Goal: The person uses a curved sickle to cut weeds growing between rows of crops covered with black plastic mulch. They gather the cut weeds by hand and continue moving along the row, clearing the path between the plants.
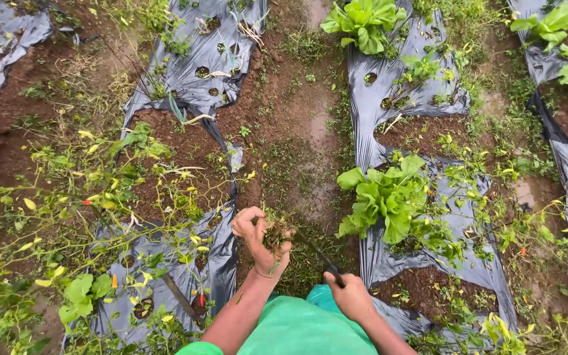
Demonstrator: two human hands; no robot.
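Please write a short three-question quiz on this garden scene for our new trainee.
1. True or false: the left hand has its grip closed on a clump of uprooted green weeds with soil.
2. What does the right hand hold? A) a dark slim-bladed hand tool B) a watering can C) nothing
3. Fill in: the large leafy green plant grows through the ____ plastic mulch sheet.

Key: 1 true; 2 A; 3 black

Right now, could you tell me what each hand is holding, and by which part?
The left hand grips a clump of pulled weeds around its middle; the right hand holds a thin dark tool by its handle end.
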